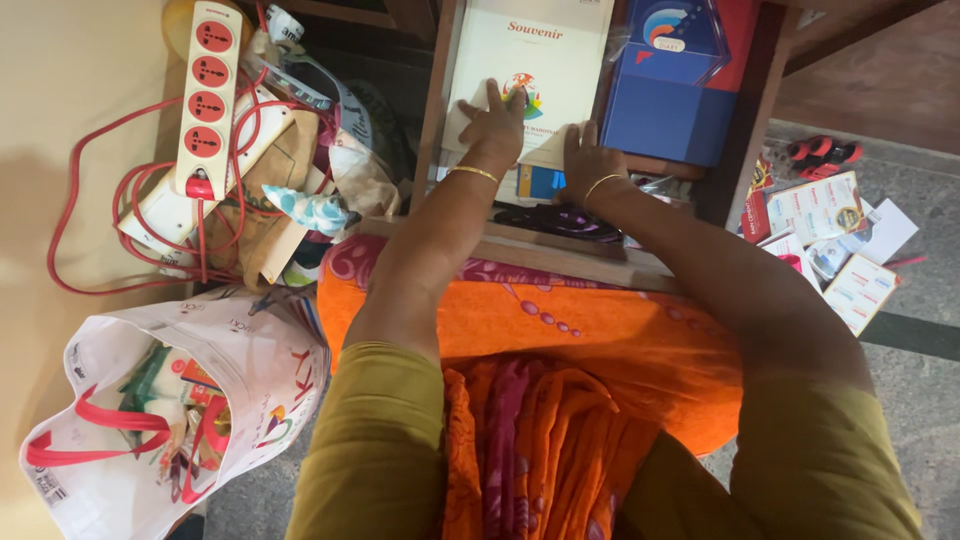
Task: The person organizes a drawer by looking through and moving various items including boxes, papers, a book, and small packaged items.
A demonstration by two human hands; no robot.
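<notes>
- Left hand (497,122): fingers spread flat on the lower part of a white booklet (535,60); it presses on the cover and grips nothing. A thin gold bangle (473,173) circles the wrist.
- Right hand (585,160): lies palm down just right of the left hand, at the booklet's lower right corner, fingers released; whether it pinches the edge cannot be told. A second bangle (603,183) sits on this wrist.
- Booklet: lies face up inside an open wooden drawer (430,110), against its left side, with a round coloured emblem partly under the left fingers.
- Blue box (668,100): stands in the same drawer, just right of the booklet, with a red panel at its upper right.
- Dark bundle (555,222): rests at the drawer's near edge, below both wrists.
- Power strip (205,95): cream with red sockets, left of the drawer on a heap of papers and bags; its red cable (90,190) loops over the cream surface.
- White bag (150,400): red handles, open, packed with goods, on the floor at lower left.
- Leaflets (835,240): scattered on the grey floor, right of the drawer.
- Red sandals (825,152): on the floor beyond the leaflets.
- Orange cloth (600,340): covers the person's lap, between the olive sleeves.
</notes>
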